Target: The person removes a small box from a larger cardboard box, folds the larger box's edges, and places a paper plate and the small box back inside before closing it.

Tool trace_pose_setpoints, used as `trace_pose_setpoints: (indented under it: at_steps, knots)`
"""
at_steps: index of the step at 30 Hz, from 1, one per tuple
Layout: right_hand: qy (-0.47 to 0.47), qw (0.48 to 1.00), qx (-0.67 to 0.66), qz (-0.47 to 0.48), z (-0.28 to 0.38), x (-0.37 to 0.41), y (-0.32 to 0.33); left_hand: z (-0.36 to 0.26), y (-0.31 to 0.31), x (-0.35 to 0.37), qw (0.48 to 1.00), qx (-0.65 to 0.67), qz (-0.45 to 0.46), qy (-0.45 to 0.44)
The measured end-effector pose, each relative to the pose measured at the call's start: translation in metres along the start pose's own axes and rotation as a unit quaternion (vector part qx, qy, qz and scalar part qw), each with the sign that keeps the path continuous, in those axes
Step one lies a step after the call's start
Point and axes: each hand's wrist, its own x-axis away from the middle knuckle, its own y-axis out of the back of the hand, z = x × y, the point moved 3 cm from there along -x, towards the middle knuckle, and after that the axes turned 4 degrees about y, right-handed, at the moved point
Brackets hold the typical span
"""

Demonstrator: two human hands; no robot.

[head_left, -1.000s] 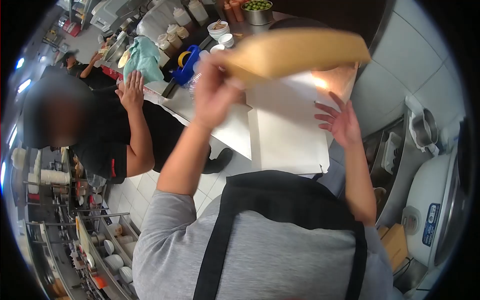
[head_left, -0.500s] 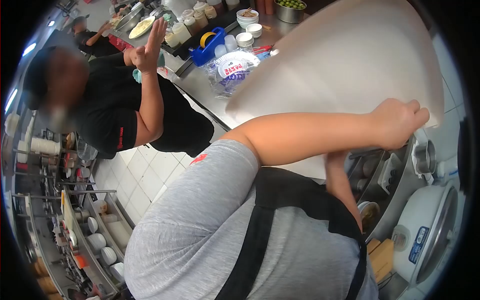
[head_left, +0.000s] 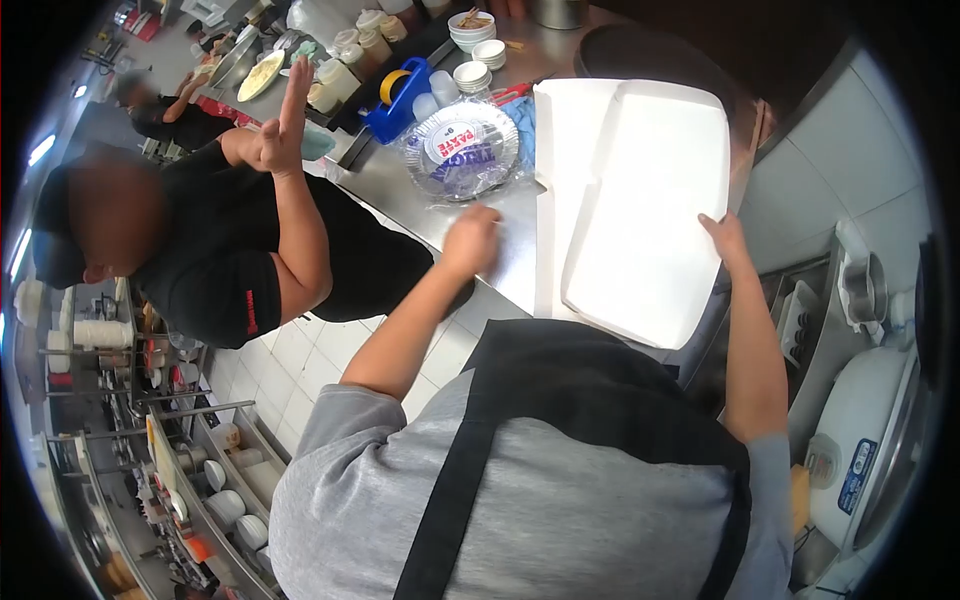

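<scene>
A white cardboard box (head_left: 655,200) with its folds opened out lies at the counter's edge in front of me. My right hand (head_left: 728,240) grips its right edge, thumb on top and fingers hidden underneath. My left hand (head_left: 472,240) is to the left of the box, apart from it. Its fingers look curled and slightly blurred, and nothing shows in them. Just beyond that hand sits a clear-wrapped pack of foil-edged paper plates (head_left: 462,150).
A co-worker in black (head_left: 290,230) stands at left with a raised hand. Along the steel counter (head_left: 400,185) are a blue tape dispenser (head_left: 400,100), bowls (head_left: 472,75) and squeeze bottles (head_left: 372,45). A dark round pan (head_left: 650,55) lies behind the box. At right stands a white cooker (head_left: 845,450).
The large white cardboard has come down from its raised, tilted position onto the counter. My left hand has let go of its right side and swung left; my right hand has come into view gripping its edge.
</scene>
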Motion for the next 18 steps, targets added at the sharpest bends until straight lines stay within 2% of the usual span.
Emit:
trace_pose_setpoints:
  at_steps: [2,5,8,9,12,15,18]
  knots:
    - [0.017,0.996,0.080,-0.034,0.001,-0.009,-0.007,0.038,0.002,-0.003,0.997,-0.051,-0.006,0.055]
    - [0.109,0.941,0.247,-0.207,0.028,0.008,-0.025,0.057,0.006,-0.025,0.993,-0.094,-0.003,0.067]
    - [0.117,0.940,0.267,-0.174,0.050,0.040,-0.035,0.075,-0.006,-0.050,0.988,-0.134,-0.082,-0.010]
    - [0.165,0.934,0.261,-0.181,0.053,0.053,-0.038,0.078,-0.011,-0.057,0.983,-0.158,-0.088,0.007]
    - [0.160,0.933,0.261,-0.187,0.050,0.086,-0.040,0.043,0.013,-0.079,0.967,-0.241,0.023,0.082]
    - [0.137,0.943,0.243,-0.179,0.038,0.111,-0.039,0.045,0.007,-0.095,0.959,-0.190,0.175,0.119]
    - [0.090,0.964,0.186,-0.166,0.027,0.122,-0.041,0.052,0.004,-0.099,0.971,-0.152,0.170,0.070]
